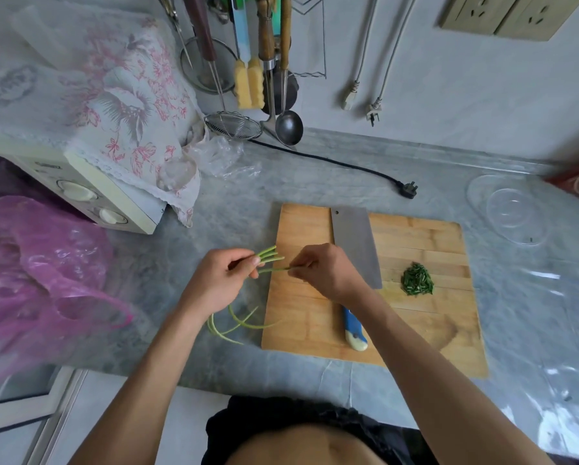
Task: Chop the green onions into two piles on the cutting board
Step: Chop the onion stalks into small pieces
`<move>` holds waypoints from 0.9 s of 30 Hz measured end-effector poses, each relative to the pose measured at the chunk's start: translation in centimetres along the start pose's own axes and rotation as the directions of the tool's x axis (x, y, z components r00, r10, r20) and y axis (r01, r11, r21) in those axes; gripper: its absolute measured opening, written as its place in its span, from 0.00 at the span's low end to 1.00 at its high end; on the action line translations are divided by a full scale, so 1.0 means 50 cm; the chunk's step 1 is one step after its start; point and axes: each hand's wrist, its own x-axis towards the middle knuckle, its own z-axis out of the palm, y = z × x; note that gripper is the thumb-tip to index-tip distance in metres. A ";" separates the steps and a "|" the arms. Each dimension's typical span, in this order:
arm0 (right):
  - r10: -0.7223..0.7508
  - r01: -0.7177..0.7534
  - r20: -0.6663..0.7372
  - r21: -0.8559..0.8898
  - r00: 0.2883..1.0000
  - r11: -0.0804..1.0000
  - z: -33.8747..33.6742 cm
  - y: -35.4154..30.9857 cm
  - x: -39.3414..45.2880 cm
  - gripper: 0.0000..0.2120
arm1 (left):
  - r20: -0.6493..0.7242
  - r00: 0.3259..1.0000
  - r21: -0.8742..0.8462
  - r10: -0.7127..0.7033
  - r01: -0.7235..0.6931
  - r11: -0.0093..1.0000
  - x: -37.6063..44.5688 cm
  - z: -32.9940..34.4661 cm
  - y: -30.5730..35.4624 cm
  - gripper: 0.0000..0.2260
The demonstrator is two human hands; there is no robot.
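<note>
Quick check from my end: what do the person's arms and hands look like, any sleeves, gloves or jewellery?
Both arms are bare to the frame edge, with no sleeves showing. The left hand and right hand wear no gloves, rings or watch. A dark garment shows at the waist.

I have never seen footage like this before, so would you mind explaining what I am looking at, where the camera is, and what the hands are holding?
There is no machine here: a person works with bare hands, and the single picture comes from a camera worn on their head, looking down at a kitchen counter. The left hand holds a few green onion stalks, and the right hand pinches the end of one. A wooden cutting board lies on the counter, with a cleaver resting flat on it and one pile of chopped onion to its right. More stalks lie beside the board's left edge. A pink bag sits at the far left.
</note>
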 end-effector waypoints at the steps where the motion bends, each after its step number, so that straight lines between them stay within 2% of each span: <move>1: 0.000 0.001 -0.014 0.062 1.000 0.998 -0.001 -0.008 -0.014 0.03 | 0.017 0.999 0.033 0.036 -0.036 0.999 0.002 0.009 0.011 0.12; 7: 0.079 -0.032 -0.114 0.363 0.990 0.931 0.000 -0.050 -0.063 0.04 | 0.048 0.992 0.086 0.114 -0.118 0.989 0.008 0.042 0.027 0.11; 9: 0.132 -0.050 -0.129 0.500 0.983 0.864 0.001 -0.055 -0.074 0.06 | 0.029 0.990 0.092 0.141 -0.143 0.985 0.007 0.043 0.028 0.06; 13: 0.194 -0.078 -0.095 0.680 0.976 0.729 0.012 -0.053 -0.084 0.08 | 0.068 0.987 0.091 0.143 -0.149 0.985 0.003 0.044 0.021 0.06; 17: 0.219 -0.093 -0.075 0.739 0.973 0.667 0.019 -0.050 -0.092 0.02 | 0.060 0.982 0.135 0.182 -0.188 0.973 -0.010 0.051 0.021 0.07; 19: 0.221 -0.100 -0.060 0.758 0.973 0.645 0.019 -0.047 -0.095 0.05 | 0.060 0.976 0.161 0.211 -0.218 0.963 -0.018 0.055 0.027 0.07; 21: 0.199 -0.097 -0.049 0.744 0.979 0.661 0.014 -0.047 -0.097 0.09 | 0.092 0.970 0.173 0.225 -0.238 0.956 -0.024 0.052 0.030 0.08; 24: 0.150 -0.088 -0.035 0.676 0.988 0.731 0.005 -0.052 -0.099 0.07 | 0.193 0.959 0.184 0.207 -0.243 0.952 -0.025 0.039 0.035 0.09; 27: 0.201 -0.124 -0.042 0.658 0.979 0.743 0.007 -0.058 -0.094 0.08 | 0.268 0.949 0.220 0.168 -0.230 0.948 -0.024 0.027 0.036 0.11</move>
